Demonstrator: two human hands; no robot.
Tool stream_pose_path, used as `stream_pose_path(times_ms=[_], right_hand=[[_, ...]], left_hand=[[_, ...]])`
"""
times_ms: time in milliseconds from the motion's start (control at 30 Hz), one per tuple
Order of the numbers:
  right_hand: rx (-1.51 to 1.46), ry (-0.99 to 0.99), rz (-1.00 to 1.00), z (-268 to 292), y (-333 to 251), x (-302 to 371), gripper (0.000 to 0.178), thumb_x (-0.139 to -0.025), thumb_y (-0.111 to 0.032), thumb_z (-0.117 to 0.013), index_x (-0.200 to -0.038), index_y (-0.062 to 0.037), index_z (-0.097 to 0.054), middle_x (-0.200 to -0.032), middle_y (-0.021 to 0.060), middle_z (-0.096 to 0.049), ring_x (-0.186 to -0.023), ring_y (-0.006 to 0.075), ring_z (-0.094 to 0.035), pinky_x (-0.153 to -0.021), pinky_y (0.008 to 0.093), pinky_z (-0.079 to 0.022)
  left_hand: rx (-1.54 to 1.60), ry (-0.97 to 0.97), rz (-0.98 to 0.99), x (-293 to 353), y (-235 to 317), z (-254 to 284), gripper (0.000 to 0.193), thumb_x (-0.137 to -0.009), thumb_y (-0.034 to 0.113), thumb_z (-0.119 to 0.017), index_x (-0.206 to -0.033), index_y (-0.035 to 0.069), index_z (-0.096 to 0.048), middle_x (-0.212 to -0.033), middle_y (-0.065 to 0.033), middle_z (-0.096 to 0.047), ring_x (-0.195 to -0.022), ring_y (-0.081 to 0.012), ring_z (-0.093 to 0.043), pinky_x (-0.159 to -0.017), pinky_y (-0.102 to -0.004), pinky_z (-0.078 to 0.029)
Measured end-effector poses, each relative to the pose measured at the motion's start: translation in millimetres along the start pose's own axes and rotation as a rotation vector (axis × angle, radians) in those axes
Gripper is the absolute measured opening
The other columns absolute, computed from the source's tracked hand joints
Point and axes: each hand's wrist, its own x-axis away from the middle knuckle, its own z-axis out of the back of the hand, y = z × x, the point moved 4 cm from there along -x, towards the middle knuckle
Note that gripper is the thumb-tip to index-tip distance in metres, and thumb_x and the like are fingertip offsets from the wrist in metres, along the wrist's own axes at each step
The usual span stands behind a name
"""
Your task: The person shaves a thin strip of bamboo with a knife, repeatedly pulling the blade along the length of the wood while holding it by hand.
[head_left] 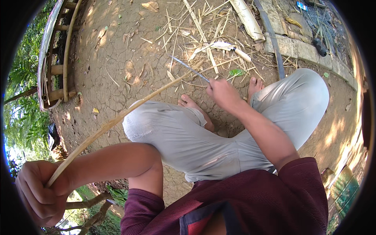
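My left hand (41, 192), far out at the lower left, is closed around one end of a long, pale bamboo strip (117, 117). That strip slants up and away to the right, past my knee. In front of my lap, my right hand (225, 94) grips a knife, its handle hidden in the fist. The thin knife blade (188, 67) points up and left, close to the strip's far end; whether they touch I cannot tell. Beyond my feet, a second knife with a wooden handle (243, 55) lies among bamboo shavings (199, 29).
A thick bamboo piece (248, 21) lies at the far right beside a long dark bar (273, 43). Blocks (291, 47) form a low edging, with a black bottle (319, 47) on it. A bamboo frame (58, 70) stands at left. Dry leaves dot the cracked earth (113, 58).
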Motion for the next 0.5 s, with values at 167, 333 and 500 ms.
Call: stream_pose_path(times_ms=[167,333,500], right_hand=[[0.052,-0.057,-0.029,0,-3,-13,0.022,-0.091,-0.019,-0.056,-0.094,0.0014,-0.062,-0.081,0.0246,-0.068,-0.077,0.0435,-0.068,-0.071,0.053,-0.054],[0.141,-0.054,-0.145,-29,55,-15,0.021,-0.091,-0.017,-0.055,-0.097,0.0023,-0.062,-0.083,0.0248,-0.068,-0.078,0.0439,-0.068,-0.073,0.0531,-0.054],[0.116,-0.064,-0.189,-29,24,-20,0.021,-0.092,-0.014,-0.052,-0.098,0.0032,-0.061,-0.085,0.0257,-0.068,-0.082,0.0432,-0.068,-0.075,0.053,-0.054]], left_hand=[[-0.158,0.046,0.011,-2,7,5,0.038,-0.075,0.004,-0.041,-0.045,0.024,-0.026,-0.038,0.0123,-0.029,-0.031,0.0034,-0.029,-0.035,-0.0125,-0.015],[-0.121,0.08,0.036,-4,4,10,0.04,-0.075,0.004,-0.039,-0.045,0.024,-0.024,-0.036,0.0123,-0.028,-0.03,0.0032,-0.029,-0.035,-0.0126,-0.014],[-0.17,0.104,0.027,1,13,9,0.039,-0.075,0.006,-0.041,-0.043,0.023,-0.028,-0.036,0.0123,-0.03,-0.029,0.003,-0.03,-0.034,-0.0138,-0.015]])
